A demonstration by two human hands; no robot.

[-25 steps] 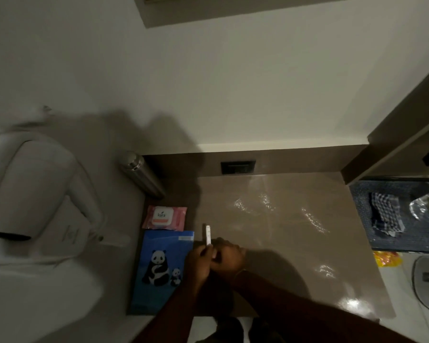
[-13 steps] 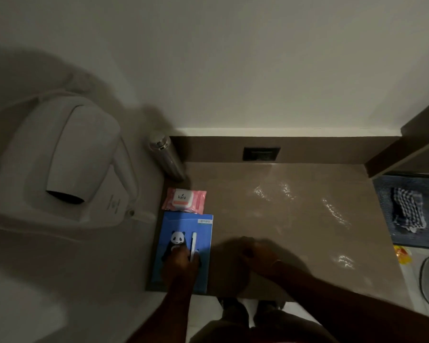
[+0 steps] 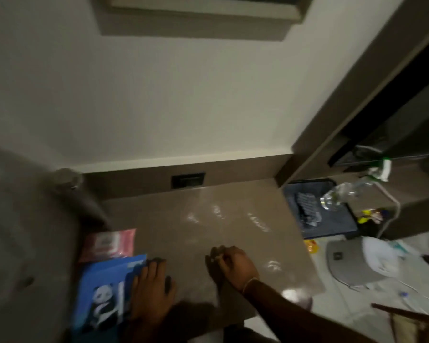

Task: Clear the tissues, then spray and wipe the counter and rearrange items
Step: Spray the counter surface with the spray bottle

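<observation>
Counter (image 3: 208, 219), brown and glossy, one; all places below are given from it.

On it, at its left edge: one blue panda folder (image 3: 104, 290) at the near corner; one pink wipes pack (image 3: 109, 243) just behind the folder, touching or nearly touching it; one metal bottle (image 3: 70, 186) at the far left corner, blurred. One dark socket plate (image 3: 188, 179) sits in the upstand at the back.

My hands, two. My left hand (image 3: 151, 290) lies flat, palm down and fingers spread, on the right part of the folder, fingertips at the folder's far right corner. My right hand (image 3: 233, 266) rests on the bare counter near its front middle, fingers curled loosely under; I cannot tell whether it grips anything. A thin band shows at that wrist.

Right of the counter, lower: one dark tray (image 3: 332, 229) holding one checked cloth (image 3: 307, 209), and one clear plastic bottle (image 3: 339, 196) tilted over the tray's far corner. One yellow wrapper (image 3: 311, 246) lies just off the counter's right edge.

Hard to make out: the whole frame is motion-blurred; a large grey shape covers the left side; the floor items at right are unclear. I can make out no tissues on the counter.
</observation>
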